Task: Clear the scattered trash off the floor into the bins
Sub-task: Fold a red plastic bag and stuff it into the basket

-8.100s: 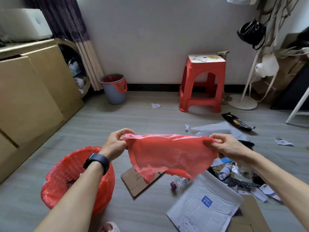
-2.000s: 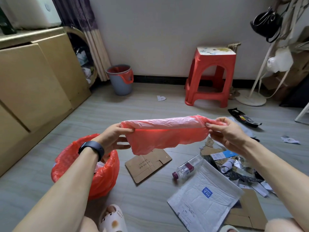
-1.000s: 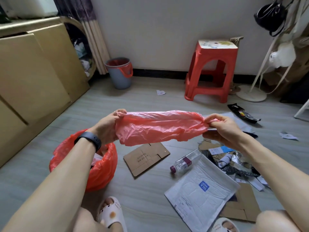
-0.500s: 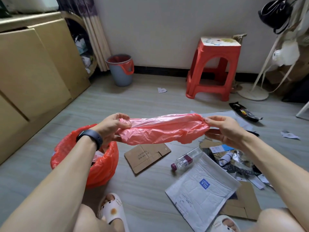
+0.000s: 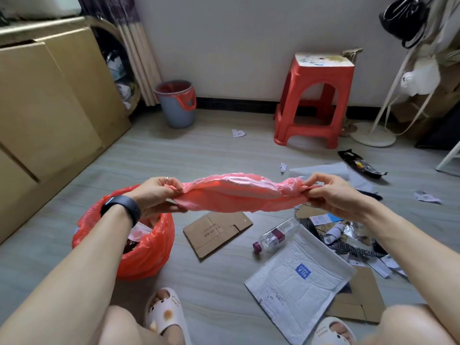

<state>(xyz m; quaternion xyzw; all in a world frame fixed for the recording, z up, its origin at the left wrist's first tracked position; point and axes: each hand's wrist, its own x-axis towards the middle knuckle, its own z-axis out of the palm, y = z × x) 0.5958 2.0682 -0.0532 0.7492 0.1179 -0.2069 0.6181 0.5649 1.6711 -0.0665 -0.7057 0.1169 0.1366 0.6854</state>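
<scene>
At lower left, a red-lined bin (image 5: 149,255) stands on the floor (image 5: 174,160), partly filled. Left hand (image 5: 156,195) (dark watch (image 5: 122,207) on the wrist) pinches one end of a bunched pink plastic bag (image 5: 236,195), held level in the air; right hand (image 5: 333,192) pinches the other end in the same way. On the floor below, centre to right: flattened cardboard (image 5: 216,231), plastic bottle (image 5: 276,235), white padded mailer (image 5: 298,285).
</scene>
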